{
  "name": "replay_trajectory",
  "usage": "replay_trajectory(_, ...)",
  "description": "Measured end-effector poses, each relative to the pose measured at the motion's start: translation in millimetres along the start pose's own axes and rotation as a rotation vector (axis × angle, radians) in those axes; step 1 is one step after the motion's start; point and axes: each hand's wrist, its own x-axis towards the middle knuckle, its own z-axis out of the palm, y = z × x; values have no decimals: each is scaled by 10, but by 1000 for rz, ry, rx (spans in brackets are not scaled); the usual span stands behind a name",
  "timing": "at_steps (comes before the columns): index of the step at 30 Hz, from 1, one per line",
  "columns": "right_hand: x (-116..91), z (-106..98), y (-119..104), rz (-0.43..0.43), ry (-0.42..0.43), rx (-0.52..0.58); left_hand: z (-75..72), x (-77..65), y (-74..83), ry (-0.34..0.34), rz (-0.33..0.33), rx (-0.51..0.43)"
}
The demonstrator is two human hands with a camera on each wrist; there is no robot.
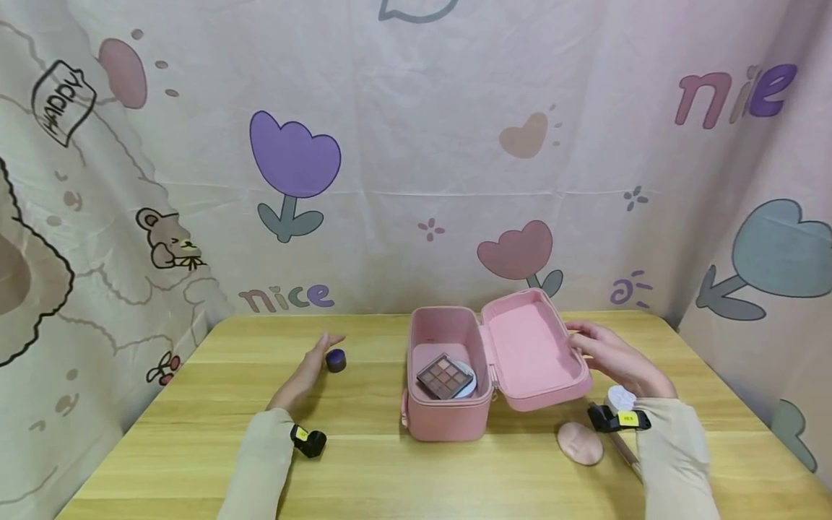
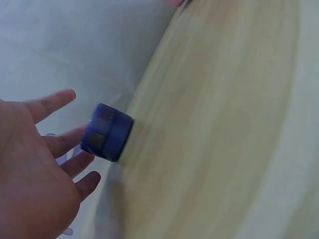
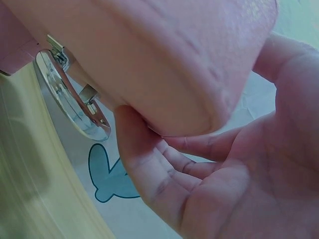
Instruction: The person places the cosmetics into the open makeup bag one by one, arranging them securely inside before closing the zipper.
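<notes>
Pale wood-grain tabletop (image 1: 364, 469) lies beneath. Pink box-shaped case (image 1: 448, 421) with rounded corners stands open near middle. Rounded pink lid (image 1: 529, 347) hangs out at case's 3 o'clock. Right hand (image 1: 616, 357), farther toward 3 o'clock, grips lid's outer edge. Left hand (image 1: 308, 372), at case's 9 o'clock, has fingers spread wide. Inside case, dark-framed rectangular palette (image 1: 445, 375) with brownish pans leans on white round item (image 1: 467, 384). Round beige disc (image 1: 581, 443) lies at 4 o'clock. Short purple cylindrical jar (image 1: 336, 360), 9 o'clock, sits just beside left hand; cannot tell if touching.
</notes>
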Motion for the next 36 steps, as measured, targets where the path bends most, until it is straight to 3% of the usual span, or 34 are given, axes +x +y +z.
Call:
replay_trajectory(5,-4,-12,-13,-2,2,-11,31,56,-48,15,-82,-21)
replay_trajectory(13,-3,-20,-10,-9,-6,-14,75,72,-100,71,-128,31)
replay_trajectory(23,-1,-11,4,3,-7,-23,91,91,-164,145,-107,84)
replay_trajectory(36,3,-11,14,1,-9,-13,103,142,-187,170,-57,136)
